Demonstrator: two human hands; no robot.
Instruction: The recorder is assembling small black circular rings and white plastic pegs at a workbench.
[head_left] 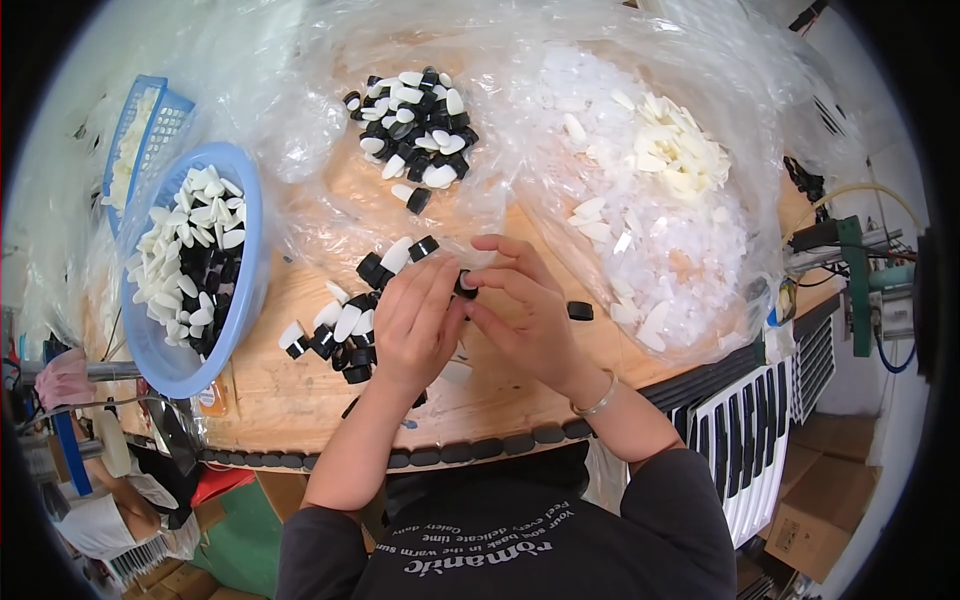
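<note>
In front of my chest both hands meet at a small black round cap [466,285]. My right hand [525,318] pinches it between thumb and forefinger, its other fingers curled loosely. Fingers of my left hand [415,318] close in against the cap from the other side; their tips are partly hidden. Just left of my hands lies a loose group of black caps [373,270] and white leaf-shaped pieces [347,322], some joined together. A single black cap [579,311] rests on the wooden table to the right of my right hand.
A blue oval basin [256,240] with white and black pieces stands at left, a blue basket [160,140] behind it. A pile of black-and-white pieces [412,125] sits at the back. Clear plastic sheeting [560,110] holds translucent pieces [690,250] and cream pieces [680,150].
</note>
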